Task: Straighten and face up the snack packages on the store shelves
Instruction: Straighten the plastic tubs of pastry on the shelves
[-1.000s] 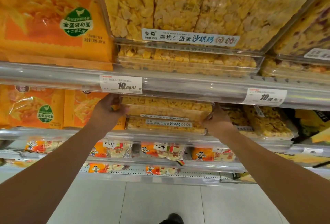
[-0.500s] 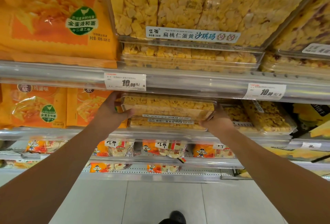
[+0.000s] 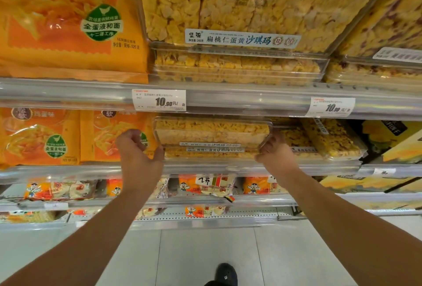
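Two clear plastic boxes of yellow sachima snacks lie stacked on the middle shelf. I hold the top box by both ends. My left hand grips its left end, thumb at the front corner. My right hand grips its right end, fingers curled under the corner. The lower box lies under it, label strip facing out. The top box sits slightly tilted, front edge near the shelf lip.
Orange snack bags stand left of the stack; more clear snack boxes lie to its right. The shelf above carries price tags and larger sachima boxes. Small packs fill lower shelves. My shoe is on the floor.
Both hands have drawn the top box forward toward the shelf's front edge. My left hand has come off the orange bag side and now shows curled fingers at the box's left end.
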{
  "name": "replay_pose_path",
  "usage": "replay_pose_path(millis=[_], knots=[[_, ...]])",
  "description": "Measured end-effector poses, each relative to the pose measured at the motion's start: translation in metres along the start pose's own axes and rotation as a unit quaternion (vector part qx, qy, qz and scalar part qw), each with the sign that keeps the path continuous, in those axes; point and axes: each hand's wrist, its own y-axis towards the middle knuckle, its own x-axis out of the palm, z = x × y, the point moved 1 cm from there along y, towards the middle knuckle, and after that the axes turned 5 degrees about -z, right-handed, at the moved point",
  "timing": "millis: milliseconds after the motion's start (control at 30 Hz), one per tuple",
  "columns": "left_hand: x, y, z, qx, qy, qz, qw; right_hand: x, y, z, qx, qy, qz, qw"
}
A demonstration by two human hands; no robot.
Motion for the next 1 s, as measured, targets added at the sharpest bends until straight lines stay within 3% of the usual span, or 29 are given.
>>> replay_pose_path(millis=[200,333,533,667,800,1000], knots=[[0.051,-0.051,0.018,0.088,0.022,-0.232,0.969,-0.008,-0.026,0.008,0.003,0.033,0.031,0.999],[0.088,-0.059,0.041,0.101,0.007,-0.324,0.941,-0.036,-0.045,0.021,0.035,0.036,0.064,0.997],[0.142,-0.065,0.075,0.109,0.045,-0.363,0.924,-0.109,-0.058,0.050,0.086,0.108,0.104,0.985],[0.186,-0.072,0.094,0.093,0.062,-0.350,0.930,-0.151,-0.045,0.072,0.174,0.256,0.051,0.949],[0.236,-0.085,0.117,0.070,0.056,-0.340,0.936,-0.186,-0.022,0.088,0.185,0.357,0.021,0.915],[0.297,-0.111,0.158,-0.055,0.002,-0.359,0.932,-0.220,0.007,0.082,0.163,0.393,0.008,0.905]])
